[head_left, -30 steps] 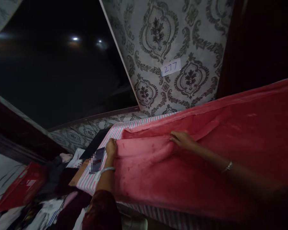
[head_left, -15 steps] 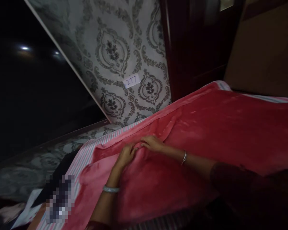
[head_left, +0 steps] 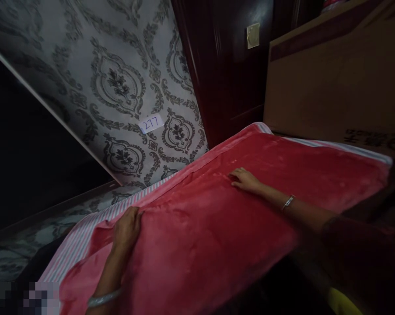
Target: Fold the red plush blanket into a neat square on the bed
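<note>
A pink-red plush blanket [head_left: 217, 227] lies spread over a striped sheet [head_left: 85, 229] on a raised flat surface. My left hand [head_left: 127, 225] rests flat on the blanket near its left edge, fingers stretched out. My right hand [head_left: 246, 179] lies flat on the blanket further right and towards the wall, fingers extended. Both wrists wear a bangle. Neither hand holds anything.
A patterned grey wall [head_left: 125, 87] with a paper label reading 277 [head_left: 152, 123] stands behind. A dark wooden door or cupboard [head_left: 230, 70] is at centre right, a large cardboard box [head_left: 335, 83] at the right. A dark panel [head_left: 26, 153] fills the left.
The view has swung right. My hands, close together half a second ago on a bunched fold, have slid apart, and the blanket now lies smoother.
</note>
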